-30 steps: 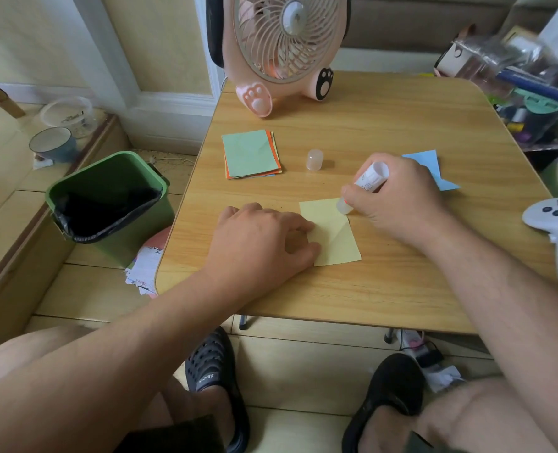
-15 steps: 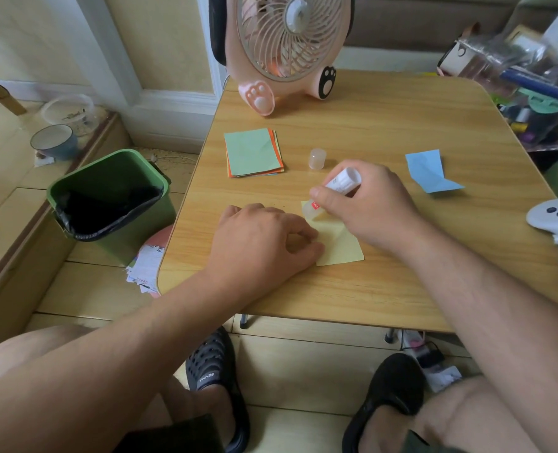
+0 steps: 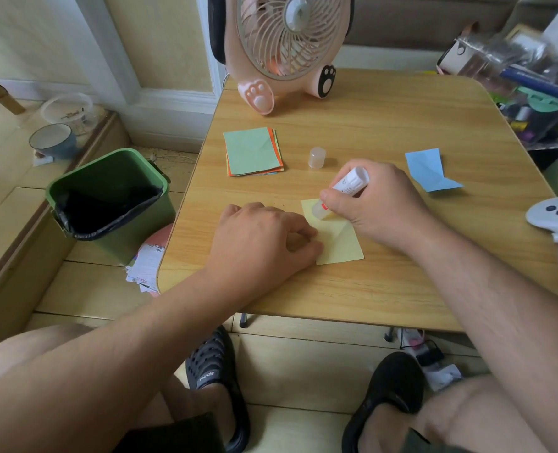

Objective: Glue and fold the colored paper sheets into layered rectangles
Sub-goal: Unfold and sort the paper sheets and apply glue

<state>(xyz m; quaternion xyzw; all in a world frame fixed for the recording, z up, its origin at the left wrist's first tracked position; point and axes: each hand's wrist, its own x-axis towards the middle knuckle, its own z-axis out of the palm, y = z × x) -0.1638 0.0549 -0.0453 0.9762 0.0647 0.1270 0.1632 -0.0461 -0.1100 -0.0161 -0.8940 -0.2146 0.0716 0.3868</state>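
Glue stick point(image 3: 343, 193) gripped in my right hand point(image 3: 377, 206), tip on yellow sheet point(image 3: 339, 240) (left hand point(image 3: 261, 238) pins it, fingers curled); cap point(image 3: 317, 157), paper stack point(image 3: 253, 151) beyond.

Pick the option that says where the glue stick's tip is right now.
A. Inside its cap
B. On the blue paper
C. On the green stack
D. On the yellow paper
D: the right hand grips the glue stick with its tip down on the far corner of the yellow paper, while the cap stands apart on the table.
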